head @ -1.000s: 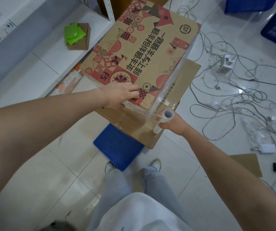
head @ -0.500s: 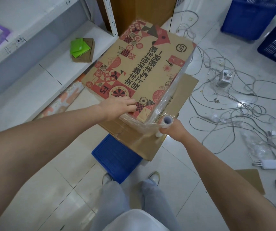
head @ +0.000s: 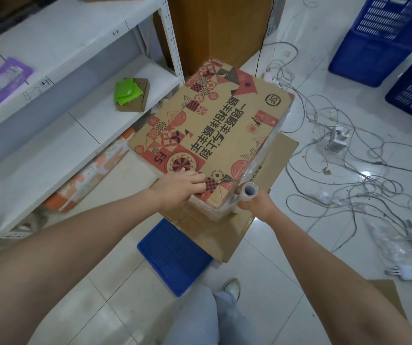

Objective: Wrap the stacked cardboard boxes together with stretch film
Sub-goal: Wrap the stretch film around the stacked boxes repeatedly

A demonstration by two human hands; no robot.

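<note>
A printed cardboard box with red patterns and black characters lies on top of a larger plain cardboard box. Both rest on a blue crate. Clear stretch film runs along the top box's right side and around its near corner. My left hand presses on the top box's near edge, fingers curled over the film there. My right hand grips the stretch film roll, held upright at the near right corner.
White metal shelving stands to the left, holding a small box with green packets. Tangled cables and chargers cover the floor to the right. Blue baskets sit at the far right. My feet are below the crate.
The roll has come in tight against the near right corner, and the slack film across the front has pulled snug. The view has shifted back, showing more shelf.
</note>
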